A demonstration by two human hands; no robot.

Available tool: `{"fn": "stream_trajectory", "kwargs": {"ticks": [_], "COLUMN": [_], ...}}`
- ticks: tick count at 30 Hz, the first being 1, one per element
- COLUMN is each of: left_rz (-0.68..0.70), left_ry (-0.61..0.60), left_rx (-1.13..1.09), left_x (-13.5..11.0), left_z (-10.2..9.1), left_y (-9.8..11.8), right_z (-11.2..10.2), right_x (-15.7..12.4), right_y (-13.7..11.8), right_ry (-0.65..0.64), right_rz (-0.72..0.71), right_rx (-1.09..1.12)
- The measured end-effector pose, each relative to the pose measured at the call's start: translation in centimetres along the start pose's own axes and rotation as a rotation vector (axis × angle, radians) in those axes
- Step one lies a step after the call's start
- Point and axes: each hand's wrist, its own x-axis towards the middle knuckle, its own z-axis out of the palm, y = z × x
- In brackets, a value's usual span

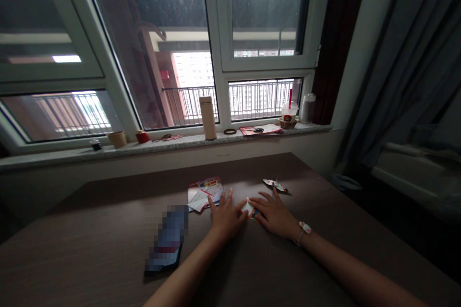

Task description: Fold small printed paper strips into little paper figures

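A small folded piece of paper [248,207], white with a colourful printed patch, lies on the table between my hands. My left hand [226,217] is open, its fingers spread forward, with index finger and thumb at the paper's left edge. From the other side, my right hand [276,214] lies flat and open, fingers stretched over the paper's right edge and hiding part of it. Just beyond the right fingertips sits a folded paper shape with two wing-like points [275,185]. Several printed paper sheets [205,195] lie past my left fingertips.
A phone with a blurred-out screen [167,240] rests on the brown table [90,230], left of my left forearm. Along the windowsill [173,144] stand a tan flask [208,119], a paper cup [117,139], scissors on papers [258,130] and a drink cup with straw [289,111].
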Motion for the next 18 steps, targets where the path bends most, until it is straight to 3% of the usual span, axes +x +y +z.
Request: {"fn": "stream_trajectory", "kwargs": {"ticks": [18], "left_rz": [0.235], "left_ry": [0.072], "left_rx": [0.108], "left_x": [-0.1], "left_z": [-2.0], "left_y": [-1.2], "right_z": [0.4], "right_x": [0.1], "right_y": [0.0], "right_ry": [0.023], "right_rz": [0.027], "right_rx": [-0.005]}}
